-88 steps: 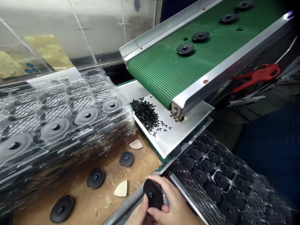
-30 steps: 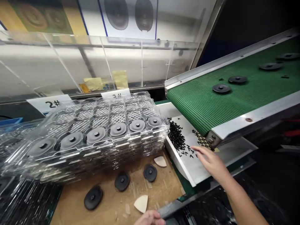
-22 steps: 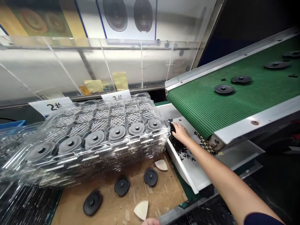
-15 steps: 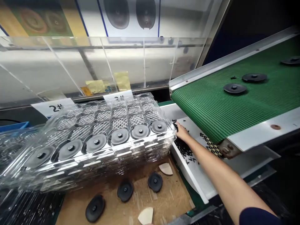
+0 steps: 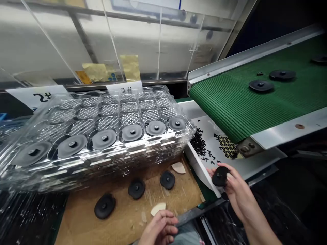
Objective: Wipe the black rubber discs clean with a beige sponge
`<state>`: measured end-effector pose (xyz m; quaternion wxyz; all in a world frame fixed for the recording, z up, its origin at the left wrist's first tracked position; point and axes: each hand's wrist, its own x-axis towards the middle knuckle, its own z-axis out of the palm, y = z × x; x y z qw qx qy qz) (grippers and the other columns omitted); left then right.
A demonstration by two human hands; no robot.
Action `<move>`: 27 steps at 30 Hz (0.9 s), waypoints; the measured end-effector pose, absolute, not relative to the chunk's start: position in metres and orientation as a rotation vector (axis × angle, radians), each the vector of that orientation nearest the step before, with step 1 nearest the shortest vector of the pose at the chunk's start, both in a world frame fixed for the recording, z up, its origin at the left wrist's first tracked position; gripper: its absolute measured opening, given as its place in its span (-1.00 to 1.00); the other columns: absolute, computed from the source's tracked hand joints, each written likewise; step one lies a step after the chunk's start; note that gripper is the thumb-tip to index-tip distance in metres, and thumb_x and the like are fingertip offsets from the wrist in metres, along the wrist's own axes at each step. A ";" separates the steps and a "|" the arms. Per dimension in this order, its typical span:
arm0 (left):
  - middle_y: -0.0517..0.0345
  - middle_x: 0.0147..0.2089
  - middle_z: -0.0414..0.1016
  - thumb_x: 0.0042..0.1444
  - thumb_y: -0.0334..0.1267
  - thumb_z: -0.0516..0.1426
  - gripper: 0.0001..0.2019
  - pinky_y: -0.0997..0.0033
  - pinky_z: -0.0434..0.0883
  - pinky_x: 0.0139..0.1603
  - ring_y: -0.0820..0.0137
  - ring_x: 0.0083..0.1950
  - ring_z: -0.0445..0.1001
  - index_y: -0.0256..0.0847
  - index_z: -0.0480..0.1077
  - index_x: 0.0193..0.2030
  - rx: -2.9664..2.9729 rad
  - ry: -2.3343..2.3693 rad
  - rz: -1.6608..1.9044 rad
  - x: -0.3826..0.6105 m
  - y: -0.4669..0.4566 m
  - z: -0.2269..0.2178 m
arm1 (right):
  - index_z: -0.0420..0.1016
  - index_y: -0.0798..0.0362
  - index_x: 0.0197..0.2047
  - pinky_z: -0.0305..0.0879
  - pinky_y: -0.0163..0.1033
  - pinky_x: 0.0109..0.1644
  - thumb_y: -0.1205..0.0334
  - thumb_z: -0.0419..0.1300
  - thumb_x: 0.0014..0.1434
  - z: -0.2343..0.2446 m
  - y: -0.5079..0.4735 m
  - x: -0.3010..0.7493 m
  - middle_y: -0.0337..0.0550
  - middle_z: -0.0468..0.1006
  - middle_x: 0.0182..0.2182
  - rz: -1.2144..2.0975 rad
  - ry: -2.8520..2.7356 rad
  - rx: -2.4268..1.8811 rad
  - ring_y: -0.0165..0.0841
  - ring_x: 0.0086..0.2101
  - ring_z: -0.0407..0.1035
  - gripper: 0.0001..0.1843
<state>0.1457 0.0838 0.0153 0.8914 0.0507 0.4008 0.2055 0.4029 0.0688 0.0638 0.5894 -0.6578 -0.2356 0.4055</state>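
My right hand grips a black round disc over the near edge of the white tray. A heap of small black clips lies further back in that tray. My left hand sits low at the bottom edge with its fingers curled; what it holds is hidden. Three loose black discs lie on the brown board in front of it.
A stack of clear blister trays holds a front row of several grey discs. The green conveyor belt at right carries more black discs. Two pale wedge pieces lie on the board. Clear panels stand behind.
My right hand pulled back from the clip heap toward me and now holds a black disc. My left hand has risen into view at the bottom.
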 end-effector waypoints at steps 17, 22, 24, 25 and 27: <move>0.04 0.10 0.39 -0.40 -0.14 0.39 -0.34 0.29 0.25 0.16 0.13 0.19 0.28 0.03 0.43 -0.02 0.315 0.789 1.162 0.114 0.053 0.079 | 0.10 -0.17 0.26 0.08 -0.11 0.22 0.06 0.22 0.09 0.044 0.033 0.215 -0.07 0.15 0.22 1.224 -1.044 -0.882 -0.23 0.19 0.07 -0.31; 0.14 0.08 0.41 -0.37 -0.17 0.38 -0.36 0.53 0.29 0.06 0.30 0.13 0.35 0.05 0.40 -0.02 0.227 0.730 1.186 0.099 0.051 0.071 | -0.05 -0.26 0.31 -0.08 -0.03 0.28 -0.04 0.12 0.16 0.048 0.030 0.211 -0.15 -0.07 0.30 1.290 -1.250 -1.044 -0.21 0.26 -0.11 -0.29; 0.11 0.09 0.40 -0.31 -0.16 0.37 -0.37 0.51 0.29 0.07 0.31 0.12 0.36 0.02 0.37 0.01 0.224 0.671 1.183 0.094 0.050 0.065 | -0.11 -0.20 0.34 -0.11 -0.02 0.29 -0.11 0.05 0.19 0.048 0.030 0.214 -0.12 -0.12 0.31 1.180 -1.430 -1.175 -0.18 0.27 -0.17 -0.28; 0.08 0.11 0.38 -0.27 -0.15 0.35 -0.38 0.47 0.29 0.08 0.30 0.12 0.35 0.00 0.35 0.03 0.211 0.666 1.173 0.090 0.050 0.062 | -0.12 -0.16 0.35 -0.05 -0.05 0.28 -0.10 0.01 0.22 0.046 0.032 0.218 -0.09 -0.08 0.29 1.100 -1.522 -1.235 -0.19 0.25 -0.09 -0.30; 0.00 0.14 0.34 -0.22 -0.13 0.34 -0.36 0.34 0.27 0.13 0.22 0.15 0.32 -0.07 0.30 0.07 0.153 0.713 1.155 0.084 0.050 0.060 | -0.05 -0.10 0.32 0.20 -0.17 0.15 0.00 -0.04 0.28 0.037 0.038 0.229 -0.01 0.12 0.18 0.916 -1.633 -1.401 -0.29 0.06 0.24 -0.41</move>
